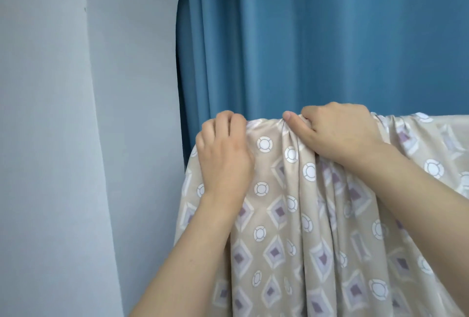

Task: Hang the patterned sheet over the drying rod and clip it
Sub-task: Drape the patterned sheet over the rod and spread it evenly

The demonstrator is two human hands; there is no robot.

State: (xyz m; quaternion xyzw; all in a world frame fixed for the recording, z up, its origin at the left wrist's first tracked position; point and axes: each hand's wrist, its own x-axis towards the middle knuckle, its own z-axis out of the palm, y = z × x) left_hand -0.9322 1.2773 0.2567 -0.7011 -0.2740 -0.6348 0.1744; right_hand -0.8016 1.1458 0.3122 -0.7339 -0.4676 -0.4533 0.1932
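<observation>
two bare forearms are reaching up from the bottom of the frame toward the middle. the patterned sheet, beige with white rings and purple diamonds, is hanging in folds across the lower right half of the frame, its top edge draped over something hidden beneath it, running from the centre out to the right edge. the left hand is sitting at the sheet's upper left corner, just left of centre, fingers curling over the top edge and gripping the cloth. the right hand, just right of centre, is bunching gathered fabric at the top, fingers curling into the folds and the thumb pointing left along the edge. behind the sheet, a blue curtain is filling the upper right of the frame in vertical pleats. a pale wall is taking up the left side.
</observation>
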